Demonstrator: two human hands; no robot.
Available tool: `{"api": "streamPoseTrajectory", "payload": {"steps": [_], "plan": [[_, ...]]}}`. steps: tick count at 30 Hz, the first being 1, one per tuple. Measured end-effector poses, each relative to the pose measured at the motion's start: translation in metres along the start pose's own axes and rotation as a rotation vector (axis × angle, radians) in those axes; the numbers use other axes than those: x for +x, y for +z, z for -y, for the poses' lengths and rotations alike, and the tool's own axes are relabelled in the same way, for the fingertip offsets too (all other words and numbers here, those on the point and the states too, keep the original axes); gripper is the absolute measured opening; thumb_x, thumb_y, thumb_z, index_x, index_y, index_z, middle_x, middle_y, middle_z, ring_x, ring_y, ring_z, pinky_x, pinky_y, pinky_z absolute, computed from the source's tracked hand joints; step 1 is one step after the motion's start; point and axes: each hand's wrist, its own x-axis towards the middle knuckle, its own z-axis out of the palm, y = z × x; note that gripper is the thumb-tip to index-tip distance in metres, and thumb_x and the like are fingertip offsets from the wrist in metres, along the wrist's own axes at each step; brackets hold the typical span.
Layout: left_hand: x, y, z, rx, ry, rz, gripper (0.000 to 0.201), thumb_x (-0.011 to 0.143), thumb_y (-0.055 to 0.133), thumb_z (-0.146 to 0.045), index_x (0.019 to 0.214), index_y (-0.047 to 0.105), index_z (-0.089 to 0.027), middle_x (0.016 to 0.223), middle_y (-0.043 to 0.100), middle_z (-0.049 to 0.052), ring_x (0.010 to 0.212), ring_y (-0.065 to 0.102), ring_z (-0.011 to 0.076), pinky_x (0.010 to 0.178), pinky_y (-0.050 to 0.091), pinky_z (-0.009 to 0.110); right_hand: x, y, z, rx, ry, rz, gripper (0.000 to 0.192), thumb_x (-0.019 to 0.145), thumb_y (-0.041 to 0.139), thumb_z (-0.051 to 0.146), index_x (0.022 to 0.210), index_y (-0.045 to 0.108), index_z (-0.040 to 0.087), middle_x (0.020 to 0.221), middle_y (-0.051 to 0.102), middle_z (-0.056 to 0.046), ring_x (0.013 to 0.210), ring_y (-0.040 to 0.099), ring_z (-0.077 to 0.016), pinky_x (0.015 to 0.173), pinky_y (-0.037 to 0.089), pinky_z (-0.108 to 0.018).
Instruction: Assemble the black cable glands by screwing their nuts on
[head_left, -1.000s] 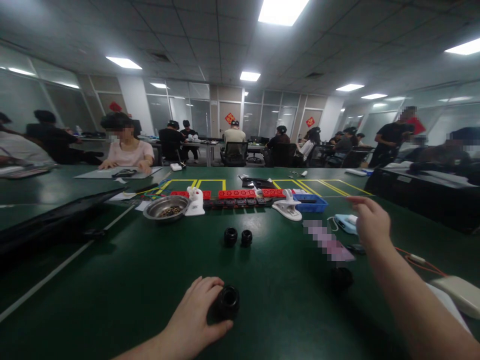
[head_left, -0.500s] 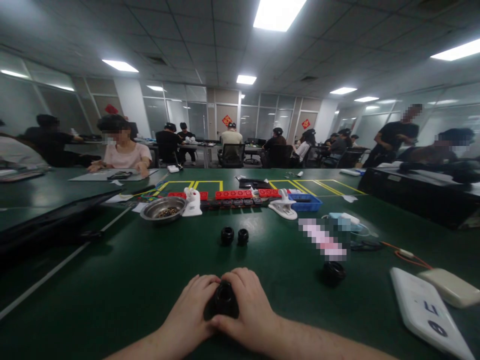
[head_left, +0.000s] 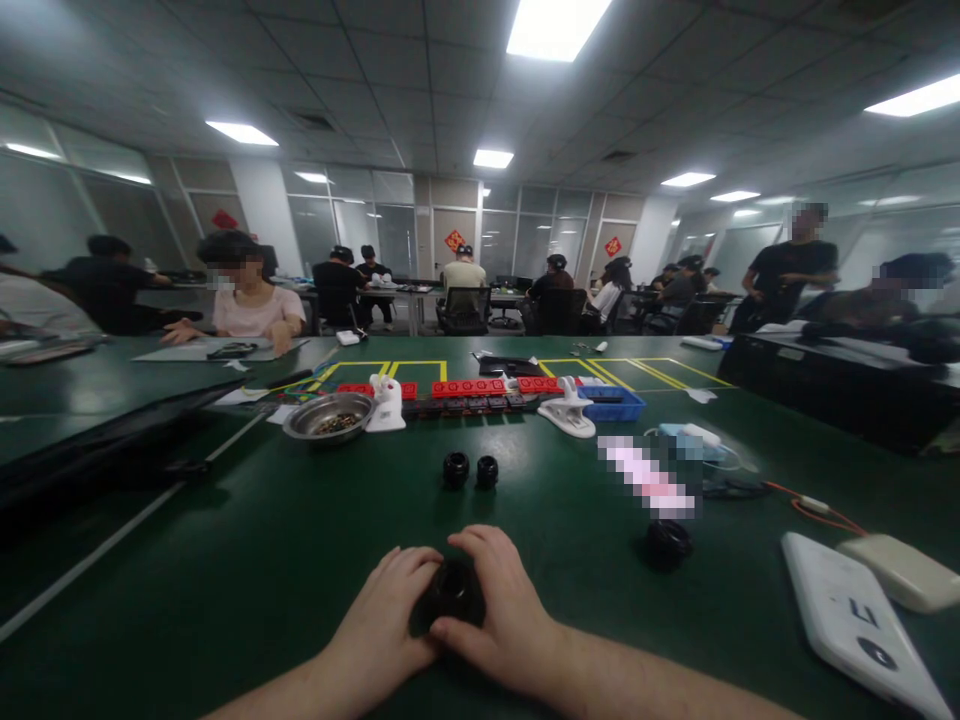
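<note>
My left hand [head_left: 390,612] is closed around the left side of a black round fitting [head_left: 454,582] with a hole in its top, low over the near table. Curved around the right side of the same fitting, my right hand [head_left: 510,605] has its thumb at the near side and its fingertips a little raised at the far side. The lower part of the fitting is in shadow and partly hidden by my hands. Two similar black ribbed fittings, a left one [head_left: 455,469] and a right one [head_left: 487,471], stand beyond my hands. Another black fitting [head_left: 669,543] lies to the right.
A metal bowl [head_left: 328,420] of small parts stands beside a white clamp [head_left: 385,405]. Red trays [head_left: 469,388], another white clamp [head_left: 568,410] and a blue bin [head_left: 619,405] line the middle. At right lies a white device [head_left: 859,615]. A person [head_left: 255,300] sits across the table.
My right hand has loosened and shifted slightly, its fingers lifting a little from the fitting. My left hand stays nearly in place.
</note>
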Motion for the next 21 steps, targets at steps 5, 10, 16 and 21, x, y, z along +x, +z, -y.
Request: {"api": "streamPoseTrajectory", "payload": {"steps": [5, 10, 16, 21], "plan": [[-0.0005, 0.0016, 0.0020, -0.016, 0.003, -0.005, 0.036, 0.062, 0.059, -0.027, 0.097, 0.057, -0.023, 0.108, 0.054, 0.004, 0.100, 0.048, 0.0240, 0.097, 0.027, 0.044, 0.0030, -0.0001, -0.0001, 0.060, 0.002, 0.007, 0.043, 0.061, 0.064, 0.027, 0.099, 0.047, 0.019, 0.095, 0.051, -0.006, 0.089, 0.047, -0.0213, 0.081, 0.037, -0.037], [0.0002, 0.0065, 0.0085, -0.018, 0.012, -0.015, 0.036, 0.061, 0.059, -0.027, 0.097, 0.057, -0.023, 0.111, 0.054, 0.004, 0.104, 0.046, 0.0246, 0.099, 0.022, 0.045, 0.0012, -0.0007, -0.0032, 0.153, -0.107, 0.069, 0.054, 0.058, 0.051, 0.011, 0.111, 0.039, 0.018, 0.108, 0.048, -0.008, 0.099, 0.044, -0.0213, 0.090, 0.033, -0.038], [-0.0005, 0.0033, 0.0044, -0.012, 0.002, -0.009, 0.040, 0.058, 0.061, -0.023, 0.098, 0.057, -0.023, 0.110, 0.054, 0.004, 0.103, 0.047, 0.0239, 0.100, 0.022, 0.044, 0.0015, 0.0040, -0.0095, 0.119, 0.019, 0.007, 0.061, 0.060, 0.063, 0.025, 0.114, 0.036, 0.018, 0.112, 0.044, -0.010, 0.103, 0.041, -0.0240, 0.090, 0.033, -0.039], [-0.0002, 0.0029, 0.0038, -0.016, 0.018, -0.016, 0.040, 0.060, 0.061, -0.028, 0.099, 0.056, -0.024, 0.108, 0.055, 0.004, 0.102, 0.048, 0.0235, 0.099, 0.024, 0.044, 0.0014, 0.0058, -0.0084, 0.117, 0.086, 0.035, 0.049, 0.061, 0.059, 0.019, 0.107, 0.043, 0.017, 0.101, 0.051, -0.008, 0.094, 0.048, -0.0213, 0.085, 0.038, -0.037]]}}
